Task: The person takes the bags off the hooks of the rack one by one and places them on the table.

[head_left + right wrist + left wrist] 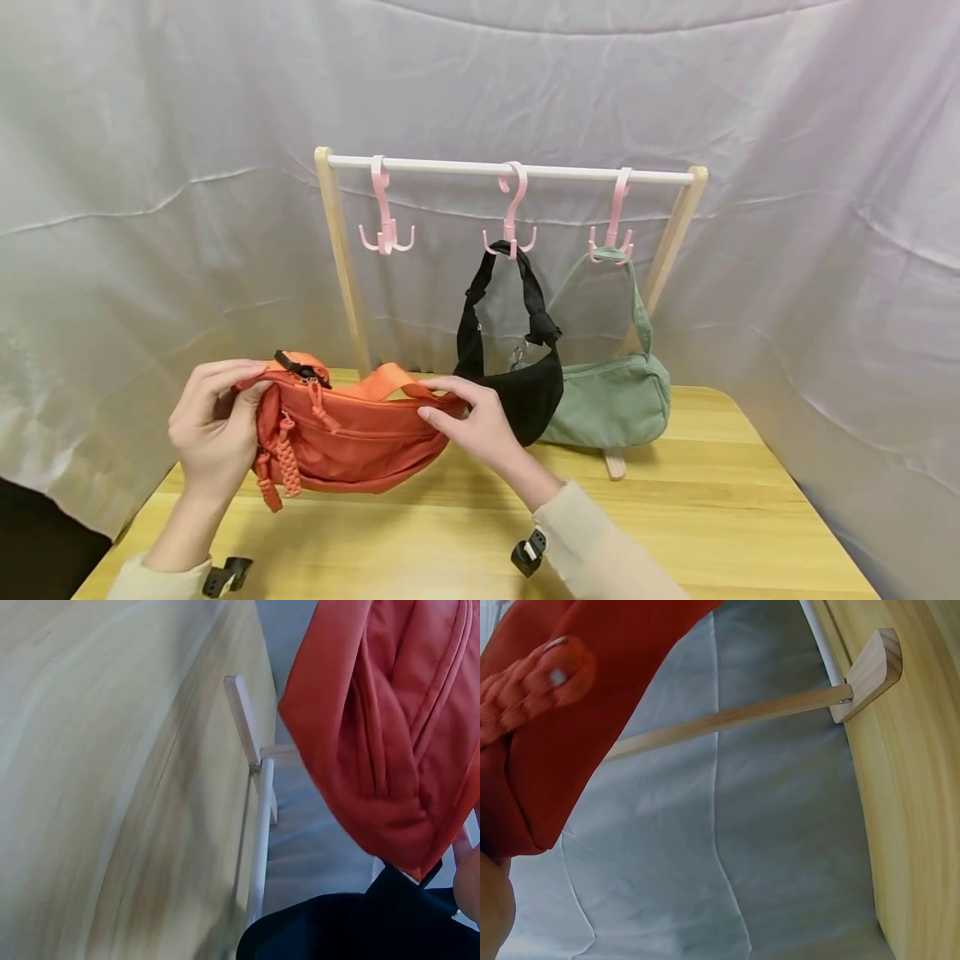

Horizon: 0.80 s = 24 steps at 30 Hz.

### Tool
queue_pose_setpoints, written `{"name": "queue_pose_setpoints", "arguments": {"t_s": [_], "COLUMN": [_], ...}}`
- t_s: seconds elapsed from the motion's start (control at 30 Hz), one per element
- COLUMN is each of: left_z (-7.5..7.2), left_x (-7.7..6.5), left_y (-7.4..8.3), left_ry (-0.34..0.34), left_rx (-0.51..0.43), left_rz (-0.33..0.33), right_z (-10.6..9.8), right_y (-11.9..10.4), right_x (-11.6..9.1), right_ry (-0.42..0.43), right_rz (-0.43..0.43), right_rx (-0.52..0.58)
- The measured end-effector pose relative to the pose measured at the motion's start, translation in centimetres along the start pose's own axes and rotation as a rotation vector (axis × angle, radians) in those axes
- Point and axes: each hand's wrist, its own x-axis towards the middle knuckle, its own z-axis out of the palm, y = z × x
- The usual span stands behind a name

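Note:
An orange-red sling bag (360, 442) with braided zipper pulls (288, 458) is held up above the table in the head view. My left hand (217, 425) pinches its upper left corner, thumb in front and fingers behind. At the upper right end, my right hand (476, 421) grips the bag between thumb and fingers. An orange strap (386, 382) with a black buckle (302, 367) lies along the top edge. In the right wrist view the bag's end (375, 750) hangs over part of a black bag (352, 930).
A wooden rack with a white rail (450, 167) stands behind. Its left pink hook (386, 237) bears nothing; the middle hook (512, 233) carries the black bag (532, 400), the right hook (615, 217) a green bag (611, 404). Beneath is the wooden table (720, 467).

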Motion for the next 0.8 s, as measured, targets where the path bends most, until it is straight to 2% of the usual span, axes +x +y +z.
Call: {"name": "queue_pose_setpoints", "arguments": {"t_s": [0.2, 0.3, 0.5, 0.8], "left_z": [-0.4, -0.6, -0.8, -1.6], "left_x": [0.3, 0.4, 0.4, 0.3], "left_y": [0.1, 0.1, -0.1, -0.6], "left_ry": [0.034, 0.065, 0.117, 0.183], "left_rx": [-0.010, -0.020, -0.042, -0.033], "left_rz": [-0.037, -0.056, -0.098, -0.194], "right_z": [-0.4, -0.7, -1.5, -2.2], "right_y": [0.5, 0.8, 1.5, 1.7], "right_x": [-0.6, -0.9, -1.6, -2.2], "right_ry": [0.006, 0.009, 0.029, 0.051], "right_rz": [-0.003, -0.035, -0.046, -0.122], "right_rx": [0.015, -0.007, -0.066, -0.020]}}
